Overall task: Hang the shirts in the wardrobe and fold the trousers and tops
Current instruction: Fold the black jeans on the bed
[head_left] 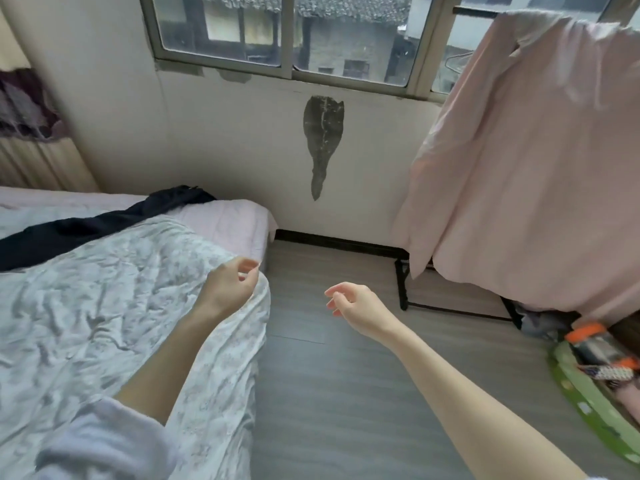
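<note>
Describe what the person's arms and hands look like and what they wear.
Both forearms are bare. The left hand and right hand wear no gloves, rings or watch that show. A pale lilac fluffy sleeve is pushed up near the left elbow.

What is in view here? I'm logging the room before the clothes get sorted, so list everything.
Dark garment: one, black-navy, lying across the far part of the bed.
Quilt: one, white with a faint print, rumpled on the bed.
Bed sheet: one, pale pink, at the bed's far corner.
Pink cloth: one, pale pink, draped over a rack at right.
Rack frame: one, black, on the floor under the cloth.
Window: one, grey-framed, in the far wall.
Floor: grey wood planks.
Green mat: one, at right edge.
Left hand: loosely curled, empty, over the quilt.
Right hand: loosely curled, empty, over the floor.
</note>
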Demonstrator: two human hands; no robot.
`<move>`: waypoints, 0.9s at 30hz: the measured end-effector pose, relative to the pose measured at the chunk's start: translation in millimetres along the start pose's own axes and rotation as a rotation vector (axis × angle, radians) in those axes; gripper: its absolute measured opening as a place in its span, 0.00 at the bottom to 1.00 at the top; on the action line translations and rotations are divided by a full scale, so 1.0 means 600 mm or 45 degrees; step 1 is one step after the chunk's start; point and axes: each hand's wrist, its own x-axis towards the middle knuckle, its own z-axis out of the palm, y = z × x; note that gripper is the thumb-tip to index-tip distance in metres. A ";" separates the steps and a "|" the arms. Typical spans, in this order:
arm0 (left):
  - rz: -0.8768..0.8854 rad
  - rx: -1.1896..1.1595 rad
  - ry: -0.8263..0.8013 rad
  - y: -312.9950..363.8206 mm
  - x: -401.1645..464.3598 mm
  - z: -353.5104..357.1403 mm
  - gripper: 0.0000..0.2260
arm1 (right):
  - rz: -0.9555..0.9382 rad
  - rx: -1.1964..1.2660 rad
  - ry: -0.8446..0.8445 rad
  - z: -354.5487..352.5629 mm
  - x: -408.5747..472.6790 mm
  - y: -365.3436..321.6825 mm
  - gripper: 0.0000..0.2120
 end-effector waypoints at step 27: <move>-0.762 0.129 0.319 -0.546 0.928 -0.236 0.18 | -0.264 -0.330 -0.368 0.338 1.223 -0.272 0.17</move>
